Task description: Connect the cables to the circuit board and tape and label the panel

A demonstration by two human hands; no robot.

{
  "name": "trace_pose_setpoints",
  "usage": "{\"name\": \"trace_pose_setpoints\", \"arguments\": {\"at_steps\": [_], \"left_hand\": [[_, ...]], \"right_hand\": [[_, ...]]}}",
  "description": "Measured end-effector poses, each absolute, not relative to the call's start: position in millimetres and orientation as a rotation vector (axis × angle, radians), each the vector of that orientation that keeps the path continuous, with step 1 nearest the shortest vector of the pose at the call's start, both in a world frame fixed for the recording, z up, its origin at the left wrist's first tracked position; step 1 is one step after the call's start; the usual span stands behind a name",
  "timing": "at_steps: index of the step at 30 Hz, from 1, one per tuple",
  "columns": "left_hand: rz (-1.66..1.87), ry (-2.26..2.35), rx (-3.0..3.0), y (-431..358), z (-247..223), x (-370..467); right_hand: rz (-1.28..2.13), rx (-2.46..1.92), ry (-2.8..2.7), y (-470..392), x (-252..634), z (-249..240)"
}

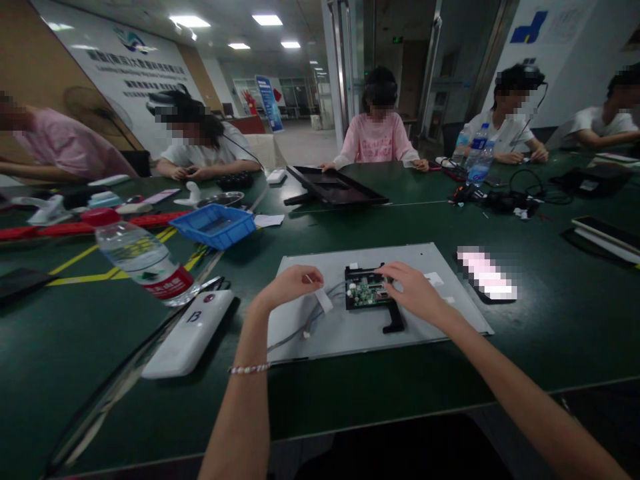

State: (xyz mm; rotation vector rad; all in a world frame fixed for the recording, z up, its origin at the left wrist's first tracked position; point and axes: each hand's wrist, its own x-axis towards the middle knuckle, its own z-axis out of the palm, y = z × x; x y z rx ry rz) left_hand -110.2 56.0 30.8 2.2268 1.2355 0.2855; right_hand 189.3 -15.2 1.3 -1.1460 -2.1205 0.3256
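Observation:
My left hand [295,281] is over the left part of a flat grey panel [320,347]. Its fingertips are pinched on a white strip [324,300], which hangs down beside grey cables [313,319]. My right hand [413,288] reaches in from the right. Its thumb and forefinger are apart, curved at the right end of a green circuit board [367,292]. A black bracket [395,319] frames the board and lies on the panel. The right fingertips look close to the bracket's upper bar; whether they touch it I cannot tell.
Left of the panel lie a white power bank [193,333] marked 13, a tilted water bottle [145,260] and a blue tray [215,225]. A blurred-out phone [485,273] is on the right. Across the table, a person [375,133] sits behind a black monitor-like frame [335,185].

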Motion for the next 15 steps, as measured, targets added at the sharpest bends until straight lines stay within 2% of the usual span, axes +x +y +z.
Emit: {"name": "trace_pose_setpoints", "arguments": {"at_steps": [6,15], "left_hand": [[0.047,1.177,2.235,53.5,25.1,-99.7],[0.048,1.261,2.192,52.4,18.6,-100.3]], "right_hand": [[0.161,-0.831,-2.539,-22.0,137.6,14.5],[-0.055,-0.710,-2.678,-21.8,93.9,4.7]]}}
